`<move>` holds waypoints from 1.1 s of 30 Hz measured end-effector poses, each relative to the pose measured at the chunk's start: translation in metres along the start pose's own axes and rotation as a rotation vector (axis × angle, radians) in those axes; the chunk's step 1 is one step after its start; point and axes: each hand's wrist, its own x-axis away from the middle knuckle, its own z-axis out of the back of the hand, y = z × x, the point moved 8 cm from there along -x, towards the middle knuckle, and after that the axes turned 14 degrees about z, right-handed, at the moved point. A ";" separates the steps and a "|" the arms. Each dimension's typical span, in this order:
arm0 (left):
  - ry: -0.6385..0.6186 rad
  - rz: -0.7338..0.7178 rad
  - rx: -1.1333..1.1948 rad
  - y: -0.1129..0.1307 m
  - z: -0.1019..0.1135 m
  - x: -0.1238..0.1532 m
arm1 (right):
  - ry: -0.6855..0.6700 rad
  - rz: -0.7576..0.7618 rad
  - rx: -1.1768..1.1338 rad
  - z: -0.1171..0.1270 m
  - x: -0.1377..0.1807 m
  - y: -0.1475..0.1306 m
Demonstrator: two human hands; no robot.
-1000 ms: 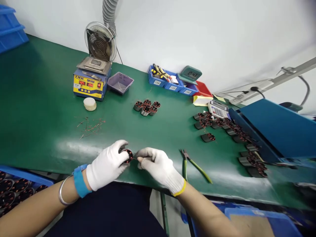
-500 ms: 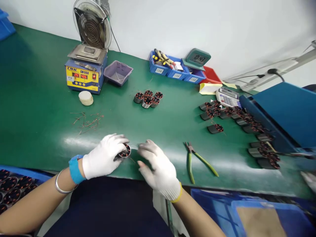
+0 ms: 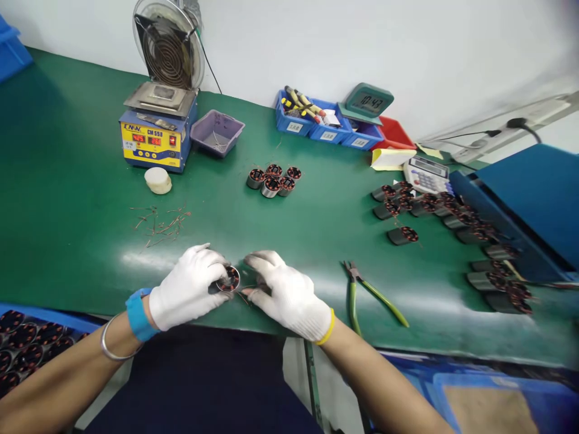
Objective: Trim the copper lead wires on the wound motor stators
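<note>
My left hand (image 3: 190, 290), in a white glove with a blue wristband, grips a small round wound coil part (image 3: 227, 279) just above the green bench's near edge. Beside it on the right, my right hand (image 3: 287, 294), also gloved, has its fingertips pinched at thin copper wire ends sticking out of the part. Green-handled pliers (image 3: 366, 292) lie on the bench a short way right of my right hand.
A group of coil parts (image 3: 272, 179) stands mid-bench, with more coil parts (image 3: 434, 208) along the right beside a blue bin (image 3: 534, 205). A solder pot (image 3: 152, 137), fan (image 3: 168, 43), purple tray (image 3: 216, 132), tape roll (image 3: 158, 179), wire scraps (image 3: 158, 222), calculator (image 3: 427, 175) and small blue bins (image 3: 316, 123) are there too.
My right hand opened and drew back from the part half a second ago; now it has returned and pinches the wires again. The view shifted slightly.
</note>
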 end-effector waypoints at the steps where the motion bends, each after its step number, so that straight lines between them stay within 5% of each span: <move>1: 0.003 0.002 0.000 0.000 0.000 0.000 | -0.027 0.010 0.022 -0.001 -0.001 -0.002; 6: 0.027 -0.006 -0.009 0.001 0.001 -0.001 | -0.213 -0.008 0.116 -0.010 -0.004 -0.004; 15: 0.014 0.027 0.022 0.001 0.001 0.000 | -0.026 -0.116 -0.296 -0.025 -0.007 0.008; 20: -0.077 0.405 0.364 -0.024 0.003 -0.002 | 0.095 -0.115 -0.390 -0.018 -0.003 0.001; 22: -0.182 0.568 0.636 -0.033 0.002 0.000 | 0.182 -0.016 -0.410 -0.006 -0.002 -0.008; 27: -0.816 0.639 0.991 -0.014 -0.021 0.018 | 0.210 0.110 -0.317 0.015 0.001 -0.024; 30: -0.600 0.556 1.088 -0.011 -0.010 0.015 | 0.133 0.053 -0.261 0.016 0.001 -0.024; 33: -0.288 0.290 0.958 0.003 0.015 0.017 | 0.078 0.016 -0.340 0.015 0.002 -0.023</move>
